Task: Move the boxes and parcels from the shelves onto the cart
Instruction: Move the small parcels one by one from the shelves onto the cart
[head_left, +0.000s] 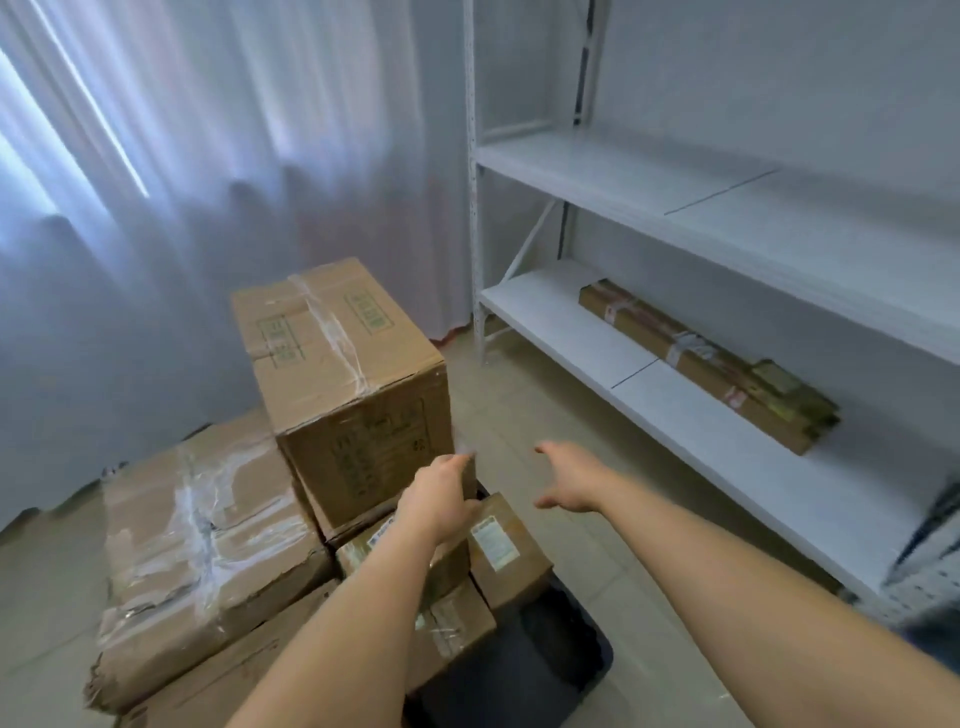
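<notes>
Left hand (441, 496) laid against lower near corner of tall box (343, 384), fingers curled at its right edge, touching cardboard; whether truly gripping or only pressing, cannot tell

Right hand (571, 480) in the air just right of that box, spread wide, palm down, holding nothing, clear of every carton

Tall box upright at far end of cart (524, 675), top seam taped, green printing on top, dark printing on near face; stacked on other cartons beneath it

Small labelled box (506, 551) just below left hand, near right edge of cart, white label facing up

Another small box (441, 639) below left forearm, partly hidden by it

Large flat box (208, 540) along left side of cart, heavily taped, near corner torn and crushed; lying over a further carton (228, 675) at near left corner

Black deck of cart bare at near right corner

White shelving unit (675, 218) at right, beside the wall; long flat parcel (706, 364) lying lengthwise on lower shelf (597, 358), toward the back edge, ends taped, well apart from both hands

Upper shelf bare

White curtains (182, 156) behind cart, pale tiled floor (519, 395) between cart and shelving
</notes>
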